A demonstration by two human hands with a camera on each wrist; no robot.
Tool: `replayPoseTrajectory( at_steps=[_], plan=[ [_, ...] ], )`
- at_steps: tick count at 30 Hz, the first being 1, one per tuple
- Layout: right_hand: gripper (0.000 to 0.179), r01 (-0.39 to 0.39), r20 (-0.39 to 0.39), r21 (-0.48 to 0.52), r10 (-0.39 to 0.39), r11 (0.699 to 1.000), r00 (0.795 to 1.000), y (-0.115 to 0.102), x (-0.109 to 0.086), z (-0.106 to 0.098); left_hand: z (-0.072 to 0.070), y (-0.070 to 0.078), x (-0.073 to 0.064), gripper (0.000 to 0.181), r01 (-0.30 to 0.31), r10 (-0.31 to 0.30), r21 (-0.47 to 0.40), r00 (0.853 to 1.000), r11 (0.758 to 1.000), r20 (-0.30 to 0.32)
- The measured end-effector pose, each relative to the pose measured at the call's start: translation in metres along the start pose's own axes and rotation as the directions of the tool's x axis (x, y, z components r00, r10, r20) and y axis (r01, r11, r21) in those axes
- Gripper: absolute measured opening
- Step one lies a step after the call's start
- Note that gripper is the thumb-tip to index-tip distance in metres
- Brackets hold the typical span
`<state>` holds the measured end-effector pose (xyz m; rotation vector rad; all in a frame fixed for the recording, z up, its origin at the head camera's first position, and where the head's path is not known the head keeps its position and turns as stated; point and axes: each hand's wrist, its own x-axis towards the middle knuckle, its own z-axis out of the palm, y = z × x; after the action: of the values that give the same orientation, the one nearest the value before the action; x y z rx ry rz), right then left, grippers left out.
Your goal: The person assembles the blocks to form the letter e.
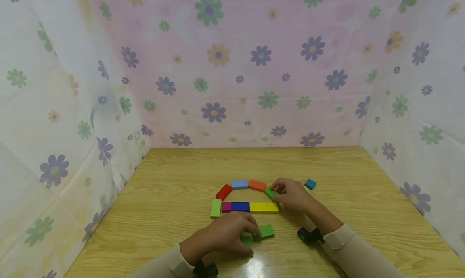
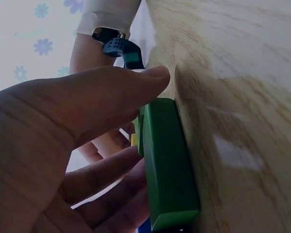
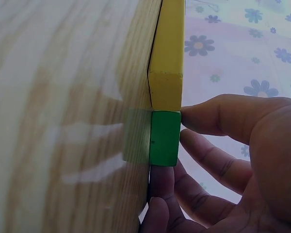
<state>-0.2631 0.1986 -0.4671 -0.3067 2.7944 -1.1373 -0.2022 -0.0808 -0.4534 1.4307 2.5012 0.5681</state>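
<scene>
Toy blocks lie on the wooden table in a curved row and a straight row. With thumb and fingers my right hand (image 1: 292,195) holds a green block (image 1: 270,193) at the right end of the curve; in the right wrist view that green block (image 3: 165,138) shows end-on, beside the yellow block (image 3: 166,53). Nearer me, my left hand (image 1: 229,233) reaches over a green block (image 1: 246,241), partly hidden below it. Its fingertips are at a second green block (image 1: 267,231). In the left wrist view the thumb extends just past the end of a green block (image 2: 167,165).
The curve includes a light green block (image 1: 216,208), a red block (image 1: 223,192), a light blue block (image 1: 239,184) and an orange block (image 1: 257,185). Magenta (image 1: 227,207), dark blue (image 1: 240,206) and yellow blocks (image 1: 264,207) form the straight row. A blue block (image 1: 310,184) lies far right.
</scene>
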Motion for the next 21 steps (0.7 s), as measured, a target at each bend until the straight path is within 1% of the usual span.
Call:
replayPoseTrajectory(
  at_steps=[6,12,17,21],
  plan=[
    [0.019,0.003,0.002,-0.004,-0.003,1.000,1.000,0.0008,0.0004,0.0003,-0.0007,0.0017,0.0002,0.034,-0.018,0.017,0.014,1.000,1.000,0.017],
    [0.019,-0.004,0.003,-0.004,0.004,1.000,1.000,0.0004,-0.0002,0.0003,0.0007,0.0015,-0.0001,0.030,-0.039,0.039,0.015,0.999,0.999,0.015],
    [0.019,-0.012,-0.001,-0.003,0.012,1.000,1.000,-0.0006,-0.0002,-0.0001,0.0006,-0.0003,-0.0013,0.024,-0.053,0.053,-0.003,0.999,0.999,0.004],
    [0.019,-0.015,-0.004,0.004,0.015,1.000,1.000,-0.0009,-0.0002,-0.0001,0.0030,-0.0022,-0.0012,0.016,-0.056,0.055,-0.034,0.998,0.998,-0.028]
  ],
)
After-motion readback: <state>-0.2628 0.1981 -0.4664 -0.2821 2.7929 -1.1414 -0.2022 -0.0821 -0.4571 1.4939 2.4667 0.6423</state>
